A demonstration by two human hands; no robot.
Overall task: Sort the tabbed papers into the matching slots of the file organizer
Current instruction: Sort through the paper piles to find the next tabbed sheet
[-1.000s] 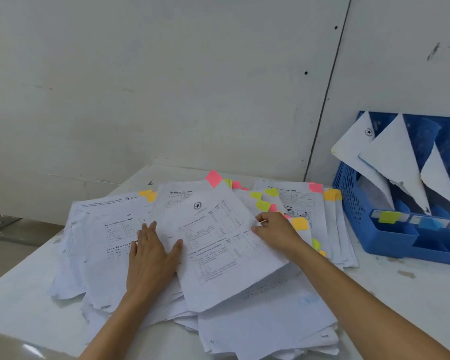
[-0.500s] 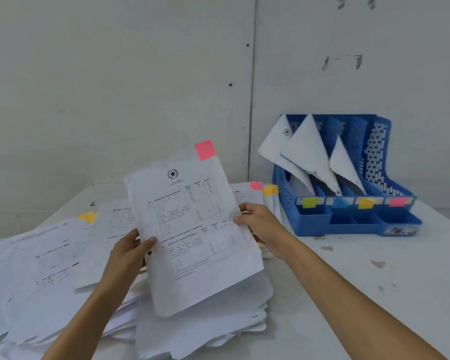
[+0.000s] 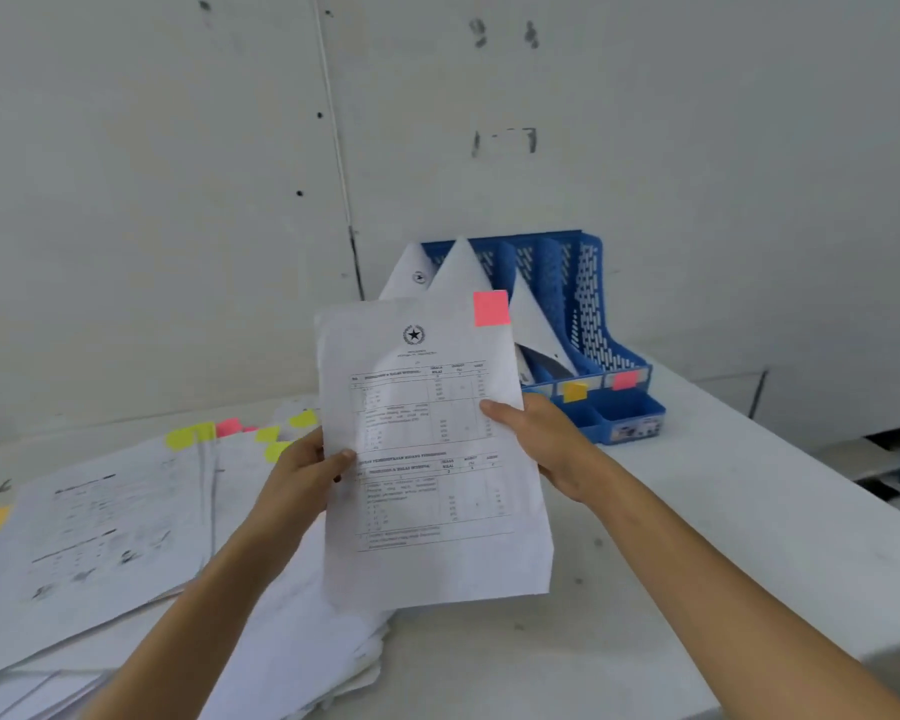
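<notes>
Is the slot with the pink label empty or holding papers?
Empty, apparently: the pink-labelled slot at the file organizer's right end shows only bare blue wall.

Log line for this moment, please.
Held: pink-tabbed sheet | left hand, right hand grip edges | organizer pink slot empty

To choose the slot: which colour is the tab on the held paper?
Pink tab, clearest in the head view.

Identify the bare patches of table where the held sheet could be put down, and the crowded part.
Bare table lies right of the paper pile, in front of the blue organizer, out to the right edge. The left side is crowded with tabbed sheets.
</notes>
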